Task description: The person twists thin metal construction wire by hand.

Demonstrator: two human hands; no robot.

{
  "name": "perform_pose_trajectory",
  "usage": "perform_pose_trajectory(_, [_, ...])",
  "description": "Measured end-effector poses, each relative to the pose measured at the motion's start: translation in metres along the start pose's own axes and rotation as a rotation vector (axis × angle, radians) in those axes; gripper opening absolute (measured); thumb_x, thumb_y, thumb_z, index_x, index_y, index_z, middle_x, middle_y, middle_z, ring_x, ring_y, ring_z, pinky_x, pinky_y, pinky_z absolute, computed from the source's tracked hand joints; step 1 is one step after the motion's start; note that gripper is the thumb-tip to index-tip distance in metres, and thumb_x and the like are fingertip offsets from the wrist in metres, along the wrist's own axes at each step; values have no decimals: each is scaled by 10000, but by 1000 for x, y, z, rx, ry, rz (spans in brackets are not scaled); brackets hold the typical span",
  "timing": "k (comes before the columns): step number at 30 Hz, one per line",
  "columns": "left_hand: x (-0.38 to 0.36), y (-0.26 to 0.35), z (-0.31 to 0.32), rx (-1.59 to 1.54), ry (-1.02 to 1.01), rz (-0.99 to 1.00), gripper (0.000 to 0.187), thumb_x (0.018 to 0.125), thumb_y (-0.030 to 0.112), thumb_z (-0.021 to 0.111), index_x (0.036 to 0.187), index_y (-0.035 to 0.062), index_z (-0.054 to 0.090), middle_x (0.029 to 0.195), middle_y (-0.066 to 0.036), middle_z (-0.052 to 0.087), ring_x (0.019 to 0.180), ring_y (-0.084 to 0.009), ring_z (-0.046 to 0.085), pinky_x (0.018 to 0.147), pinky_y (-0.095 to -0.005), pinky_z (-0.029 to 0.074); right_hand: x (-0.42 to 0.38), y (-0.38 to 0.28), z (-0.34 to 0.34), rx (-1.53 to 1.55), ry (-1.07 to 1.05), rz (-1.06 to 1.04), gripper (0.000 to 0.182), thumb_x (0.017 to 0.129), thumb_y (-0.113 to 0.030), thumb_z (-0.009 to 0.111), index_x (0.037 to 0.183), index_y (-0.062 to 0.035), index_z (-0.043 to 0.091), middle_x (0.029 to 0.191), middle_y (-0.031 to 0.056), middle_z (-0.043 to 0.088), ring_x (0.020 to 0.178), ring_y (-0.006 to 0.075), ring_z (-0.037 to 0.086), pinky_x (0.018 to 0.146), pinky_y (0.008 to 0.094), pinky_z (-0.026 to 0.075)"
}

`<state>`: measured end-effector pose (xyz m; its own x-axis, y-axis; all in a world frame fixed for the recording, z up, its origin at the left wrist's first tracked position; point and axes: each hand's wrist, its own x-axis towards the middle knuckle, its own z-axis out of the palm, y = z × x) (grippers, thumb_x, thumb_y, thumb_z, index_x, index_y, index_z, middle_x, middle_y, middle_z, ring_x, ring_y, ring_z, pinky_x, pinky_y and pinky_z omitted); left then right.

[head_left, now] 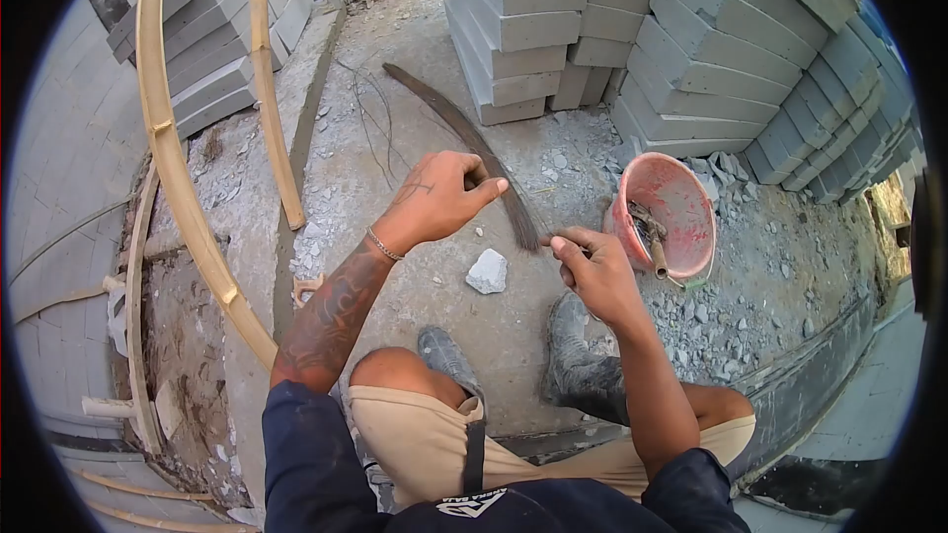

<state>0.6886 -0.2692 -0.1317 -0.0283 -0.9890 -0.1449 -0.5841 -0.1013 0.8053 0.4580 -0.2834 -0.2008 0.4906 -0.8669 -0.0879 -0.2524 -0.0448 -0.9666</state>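
A long, dark bundle of thin wire (449,118) curves across the concrete floor, its near end frayed into fine strands. My left hand (442,199) is over the bundle's middle, fingers curled and thumb stretched along them; whatever may be inside the curl is hidden. At the frayed end, my right hand (595,271) pinches what looks like a thin wire strand between thumb and forefinger. A white broken chunk of block (487,271) lies on the floor between my hands and my boots.
Right of my right hand stands a red bucket (640,188) holding a dirty handled tool (656,242). Stacked grey blocks (523,15) rise ahead and to the right. Bamboo strips (178,168) lean on the left, near a saw handle (308,288). Rubble (731,321) litters the right side.
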Motion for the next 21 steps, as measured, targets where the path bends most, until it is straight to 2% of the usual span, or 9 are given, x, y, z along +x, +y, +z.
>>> perform_pose_trajectory(1, [-13, 19, -4, 472, 190, 124, 336, 902, 299, 629, 1013, -17, 637, 828, -113, 660, 766, -193, 645, 729, -323, 520, -3, -17, -15, -4, 9, -6, 266, 917, -188, 580, 978, 52, 678, 733, 65, 611, 540, 89, 501, 524, 271, 417])
perform_pose_trajectory(2, [-15, 22, -4, 471, 194, 130, 336, 902, 299, 629, 1013, -17, 637, 828, -113, 660, 766, -193, 645, 729, -323, 520, -5, -35, -28, -124, -19, -45, 264, 911, -189, 589, 985, 49, 677, 751, 78, 621, 574, 114, 525, 560, 283, 432])
perform_pose_trajectory(7, [-11, 34, -13, 254, 42, 586, 216, 889, 195, 617, 963, 1, 677, 811, -153, 664, 736, -288, 629, 720, -346, 494, -30, -103, -74, -459, -35, -175, 256, 888, -190, 616, 985, 38, 680, 816, 120, 655, 720, 200, 591, 686, 314, 463])
perform_pose_trajectory(9, [-18, 42, -2, 177, 35, 605, 203, 896, 168, 613, 989, -5, 667, 797, -127, 661, 707, -232, 613, 703, -331, 493, -40, -110, -92, -517, -130, -245, 243, 876, -193, 620, 972, 16, 696, 871, 133, 670, 813, 234, 604, 753, 322, 461])
perform_pose_trajectory(12, [-30, 48, 11, -155, -37, 408, 221, 919, 169, 615, 973, -44, 639, 725, -30, 584, 696, -81, 536, 643, -257, 463, -51, -115, -106, -535, -180, -254, 230, 880, -185, 602, 973, -3, 708, 799, 113, 670, 744, 204, 603, 712, 317, 465])
perform_pose_trajectory(15, [-38, 49, 18, 6, -86, 419, 210, 919, 169, 614, 948, -38, 630, 711, -26, 572, 683, -84, 526, 627, -259, 449, -53, -117, -112, -566, -235, -244, 227, 878, -173, 588, 956, -1, 715, 733, 93, 668, 688, 167, 604, 663, 303, 469])
perform_pose_trajectory(17, [-41, 47, 22, 8, -89, 394, 216, 914, 175, 622, 905, -42, 616, 705, -40, 572, 675, -88, 513, 615, -263, 438, -53, -123, -113, -521, -345, -20, 219, 866, -161, 586, 944, -6, 719, 754, 90, 678, 706, 154, 616, 662, 297, 476])
perform_pose_trajectory(19, [-42, 42, 27, 95, -68, 455, 261, 891, 215, 637, 876, -45, 622, 746, -173, 633, 658, -193, 590, 639, -337, 471, -50, -124, -111, -549, -373, -24, 221, 864, -159, 580, 943, -5, 719, 748, 88, 677, 691, 147, 613, 655, 291, 477])
perform_pose_trajectory(21, [-41, 43, 28, 148, -82, 464, 261, 883, 214, 651, 843, -41, 614, 747, -161, 641, 675, -186, 600, 652, -336, 478, -48, -120, -109, -574, -403, -24, 224, 862, -157, 575, 942, -5, 719, 743, 85, 675, 676, 141, 610, 647, 285, 478])
